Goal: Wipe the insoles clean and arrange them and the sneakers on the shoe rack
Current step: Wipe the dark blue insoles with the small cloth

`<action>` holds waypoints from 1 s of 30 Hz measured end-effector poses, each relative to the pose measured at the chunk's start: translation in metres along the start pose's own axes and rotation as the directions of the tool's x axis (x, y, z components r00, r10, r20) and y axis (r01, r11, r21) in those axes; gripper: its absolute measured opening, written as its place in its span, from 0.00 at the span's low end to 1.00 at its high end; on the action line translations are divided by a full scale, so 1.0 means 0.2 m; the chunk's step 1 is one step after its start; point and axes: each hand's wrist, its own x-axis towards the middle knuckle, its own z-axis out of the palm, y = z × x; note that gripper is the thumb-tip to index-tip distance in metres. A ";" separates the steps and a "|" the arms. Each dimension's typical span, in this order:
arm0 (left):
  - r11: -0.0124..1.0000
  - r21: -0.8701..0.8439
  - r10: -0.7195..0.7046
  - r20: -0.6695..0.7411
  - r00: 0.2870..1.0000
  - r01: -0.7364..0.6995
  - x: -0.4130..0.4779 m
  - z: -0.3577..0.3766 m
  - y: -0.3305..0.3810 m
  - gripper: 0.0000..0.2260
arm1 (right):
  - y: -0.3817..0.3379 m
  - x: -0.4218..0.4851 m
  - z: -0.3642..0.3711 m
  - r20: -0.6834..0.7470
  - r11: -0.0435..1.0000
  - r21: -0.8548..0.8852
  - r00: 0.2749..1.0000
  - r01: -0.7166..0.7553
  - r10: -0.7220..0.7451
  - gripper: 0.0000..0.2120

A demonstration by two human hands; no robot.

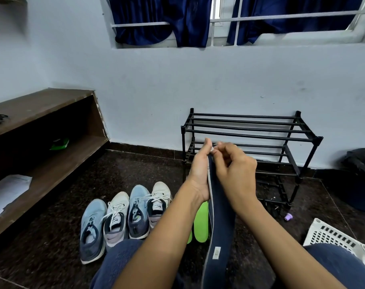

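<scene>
A long dark blue insole (221,222) stands nearly upright between my knees. My left hand (200,170) holds its upper end from the left, palm against the grey edge. My right hand (233,167) pinches a small white piece at the insole's tip, fingers curled. Two bright green insoles (200,222) lie on the floor behind my left forearm. Several sneakers (123,217), light blue and white, stand in a row on the floor to the left. The black metal shoe rack (250,130) stands bare against the wall behind my hands.
A brown wooden shelf unit (44,130) runs along the left wall with papers and a green item on it. A white plastic basket (336,238) sits at the right by my knee. A small purple cap (288,216) and a dark bin with a black bag (359,176) are at the right.
</scene>
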 end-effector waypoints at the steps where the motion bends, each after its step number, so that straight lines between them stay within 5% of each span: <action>1: 1.000 -0.010 -0.003 0.001 1.000 0.003 0.00 0.00 0.00 0.23 | -0.01 -0.01 -0.01 0.004 0.998 0.031 0.998 -0.055 0.055 0.02; 4: 0.994 -0.097 0.052 0.010 0.999 -0.051 0.02 -0.02 0.03 0.19 | -0.05 -0.06 -0.02 0.176 0.957 0.169 0.963 -0.235 0.206 0.03; 8: 0.979 -0.147 0.142 -0.002 0.990 -0.141 0.01 -0.07 0.10 0.20 | -0.10 -0.12 -0.02 0.336 0.899 0.297 0.916 -0.324 0.219 0.04; 17: 0.995 -0.081 0.057 0.045 0.997 -0.053 -0.04 -0.04 0.02 0.27 | -0.01 -0.04 0.04 0.065 0.998 0.027 0.996 0.052 -0.054 0.04; 21: 0.998 -0.054 0.028 0.042 0.999 -0.026 -0.02 -0.05 0.03 0.31 | -0.03 -0.06 0.02 0.134 0.974 0.163 0.982 -0.156 0.135 0.03; 25: 0.983 -0.159 0.095 0.000 0.995 -0.094 0.01 -0.09 0.09 0.21 | -0.07 -0.13 0.00 0.320 0.907 0.291 0.924 -0.305 0.208 0.04; 30: 0.985 -0.111 0.130 -0.038 0.991 -0.133 0.02 -0.07 0.07 0.22 | -0.06 -0.11 0.01 0.240 0.945 0.251 0.959 -0.210 0.149 0.04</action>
